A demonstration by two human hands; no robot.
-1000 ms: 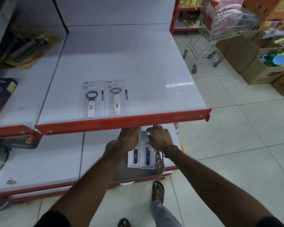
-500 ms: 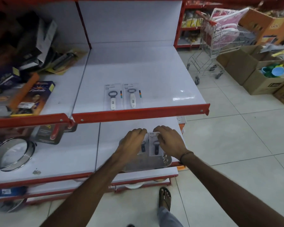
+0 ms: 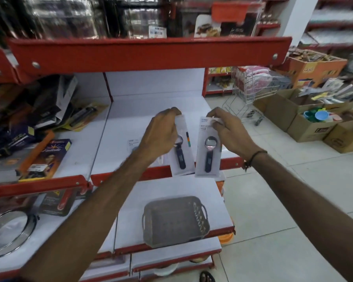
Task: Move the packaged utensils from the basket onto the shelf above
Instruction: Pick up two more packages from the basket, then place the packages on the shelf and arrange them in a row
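Note:
My left hand (image 3: 161,135) pinches the top of one packaged bottle opener (image 3: 182,157), a dark-handled tool on a white card. Beside it my right hand (image 3: 225,129) holds a second packaged bottle opener (image 3: 208,151) by its top edge. Both packs hang upright in the air above the front lip of the white shelf (image 3: 118,139). An earlier pack (image 3: 133,143) lies on that shelf, mostly hidden behind my left arm. The grey plastic basket (image 3: 174,217) sits on the lower shelf with nothing visible inside.
Boxed goods and packaged tools (image 3: 43,151) crowd the shelf section to the left. A red-edged upper shelf (image 3: 147,51) overhangs close above. A metal sieve (image 3: 8,231) lies lower left. A wire trolley (image 3: 253,88) and cardboard boxes (image 3: 306,123) stand on the tiled floor at right.
Both hands have lifted out of the basket, each carrying one pack, up to the level of the shelf above. The basket now shows no packs. The view has tilted upward.

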